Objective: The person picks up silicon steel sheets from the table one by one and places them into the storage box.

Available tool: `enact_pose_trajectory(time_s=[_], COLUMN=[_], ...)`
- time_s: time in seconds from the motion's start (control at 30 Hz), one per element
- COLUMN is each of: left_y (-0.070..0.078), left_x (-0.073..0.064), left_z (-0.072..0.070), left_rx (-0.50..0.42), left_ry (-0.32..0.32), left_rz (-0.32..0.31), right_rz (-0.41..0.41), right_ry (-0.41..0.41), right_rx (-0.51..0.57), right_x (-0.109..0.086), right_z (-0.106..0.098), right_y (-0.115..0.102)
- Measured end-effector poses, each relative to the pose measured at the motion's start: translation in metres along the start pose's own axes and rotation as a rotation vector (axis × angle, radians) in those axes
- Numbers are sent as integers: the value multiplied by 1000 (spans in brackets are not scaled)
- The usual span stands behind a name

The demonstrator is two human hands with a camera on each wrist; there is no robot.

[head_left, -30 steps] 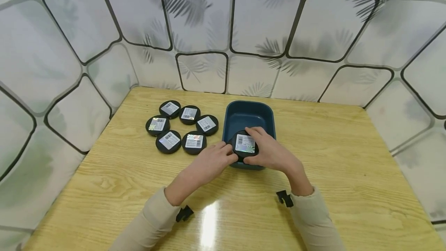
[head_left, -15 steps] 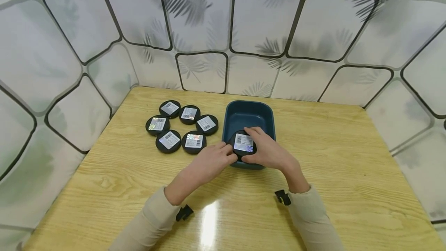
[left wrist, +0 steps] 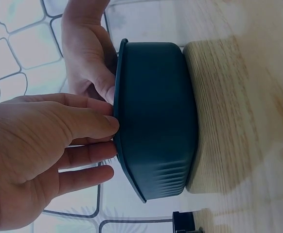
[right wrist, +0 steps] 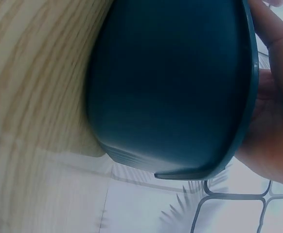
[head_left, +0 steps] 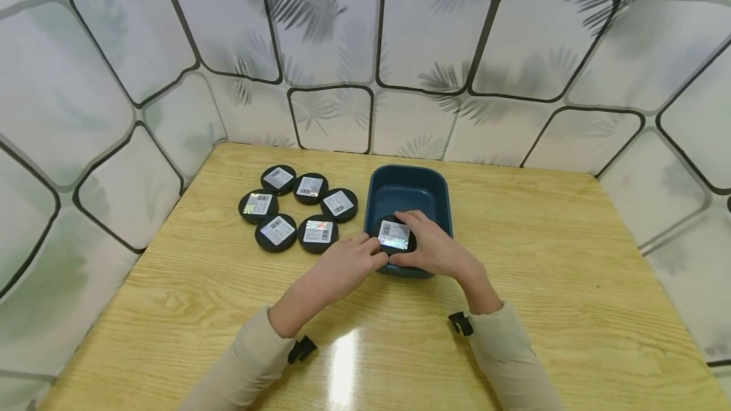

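Note:
A deep blue plastic bin (head_left: 408, 177) stands on the wooden table in front of me. My left hand (head_left: 348, 265) pinches its near left rim; in the left wrist view the thumb lies on the bin's outer wall (left wrist: 156, 111) and the fingers go over the edge. In my right hand (head_left: 436, 246) is a flat, round black disc (head_left: 394, 236) with a silvery-white barcode label facing up, gripped between thumb and fingers. The disc is at the near left of the bin's opening, close beside the left fingertips. From the right wrist, the bin wall (right wrist: 170, 87) hides the disc.
Left of the bin, several similar black discs (head_left: 276, 231) with labels lie in a loose ring on the table (head_left: 542, 252). A patterned cloth-like wall (head_left: 337, 37) rises behind the table. Black clips (head_left: 302, 349) hang at both cuffs.
My right hand has moved slightly left and toward me with the disc, which sits lower in the bin. The left hand has stayed at the rim.

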State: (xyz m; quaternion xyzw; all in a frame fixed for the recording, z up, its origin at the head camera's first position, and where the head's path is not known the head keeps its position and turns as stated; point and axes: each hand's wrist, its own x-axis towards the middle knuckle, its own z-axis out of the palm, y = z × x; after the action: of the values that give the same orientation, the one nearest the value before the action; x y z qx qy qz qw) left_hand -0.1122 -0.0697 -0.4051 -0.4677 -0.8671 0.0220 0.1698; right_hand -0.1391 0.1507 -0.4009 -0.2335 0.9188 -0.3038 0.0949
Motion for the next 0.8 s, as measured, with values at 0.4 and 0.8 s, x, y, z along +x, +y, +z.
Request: enact_pose_trajectory(time_s=[0.4, 0.8], left_y=[0, 0], left_x=[0, 0], left_z=[-1, 0], left_rx=[-3, -11], left_ry=[-1, 3], left_rz=[3, -1], right_rz=[-28, -60], right_ry=[-45, -83], right_rx=[68, 96], right_x=[0, -2], right_z=[-1, -4], right_y=[5, 11])
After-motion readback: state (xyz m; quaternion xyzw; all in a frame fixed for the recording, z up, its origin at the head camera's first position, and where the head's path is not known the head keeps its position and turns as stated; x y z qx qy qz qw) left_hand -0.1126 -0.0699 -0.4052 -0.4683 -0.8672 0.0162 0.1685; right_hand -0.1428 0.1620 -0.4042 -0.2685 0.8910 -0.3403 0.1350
